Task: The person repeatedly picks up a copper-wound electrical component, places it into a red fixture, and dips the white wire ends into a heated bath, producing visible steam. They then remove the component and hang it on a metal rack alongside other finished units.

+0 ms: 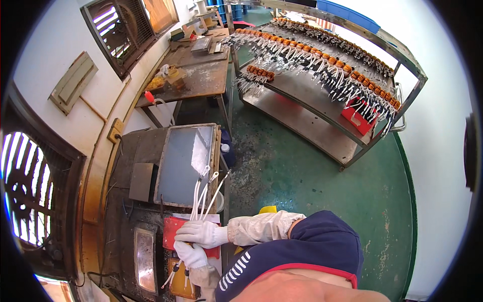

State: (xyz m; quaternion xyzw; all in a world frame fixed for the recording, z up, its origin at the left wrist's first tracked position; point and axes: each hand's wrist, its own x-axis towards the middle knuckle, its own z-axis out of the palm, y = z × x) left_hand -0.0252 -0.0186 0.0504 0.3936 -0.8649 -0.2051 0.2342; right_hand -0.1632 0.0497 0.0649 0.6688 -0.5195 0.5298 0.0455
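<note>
My right hand (201, 234), in a white glove, lies closed over a bundle of white-sleeved wire leads (202, 196). Ring-shaped metal lugs tip these leads, which point away over the grey tray. Just below, my left hand (191, 254), gloved too, is closed round the same bundle. Shorter lead ends with black sleeves (175, 268) stick out under it. Whatever joins the leads is hidden inside the gloves. Both hands are above a red tray (172, 230) at the bench edge, and an orange-yellow container (182, 286) is partly visible below the left hand.
Left of my hands, a metal trough (146, 259) with a shiny surface is set in the dirty bench (118, 201). Beyond lie a metal block (143, 182) and a framed grey tray (176, 173). A metal cart (302, 113) at the right carries rows of copper coils (322, 54).
</note>
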